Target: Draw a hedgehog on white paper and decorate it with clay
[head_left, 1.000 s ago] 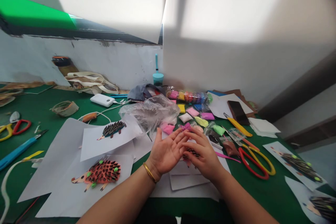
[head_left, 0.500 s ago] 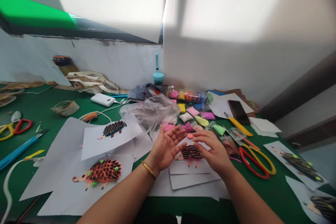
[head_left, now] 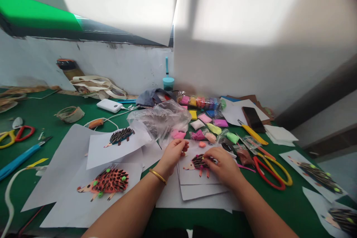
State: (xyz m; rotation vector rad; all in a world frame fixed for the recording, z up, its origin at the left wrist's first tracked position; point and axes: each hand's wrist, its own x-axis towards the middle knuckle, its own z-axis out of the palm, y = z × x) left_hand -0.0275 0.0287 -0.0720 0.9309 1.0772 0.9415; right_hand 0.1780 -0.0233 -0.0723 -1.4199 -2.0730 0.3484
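My right hand [head_left: 221,163] is closed in a pinch over the back of a hedgehog figure [head_left: 197,161] with dark spines and pinkish legs on white paper. A tiny yellow clay ball [head_left: 203,158] shows at its fingertips. Left of the figure, just above the paper, is my left hand [head_left: 175,154], its fingers curled together; whatever they may hold is hidden. A gold bangle circles that wrist. Small magenta dots sit on and by the hedgehog. Beyond the figure lies an orange-pink lump of clay [head_left: 202,144].
Several packets of coloured clay [head_left: 214,128] lie behind the hands. To the right are red-and-yellow scissors [head_left: 275,173], a yellow cutter [head_left: 254,134] and a phone [head_left: 252,119]. Another hedgehog picture [head_left: 107,182] rests at left, near a blue cutter [head_left: 21,160].
My left hand has gone from an open, upturned palm to curled fingers. My right hand has lowered the yellow clay ball onto the hedgehog's back.
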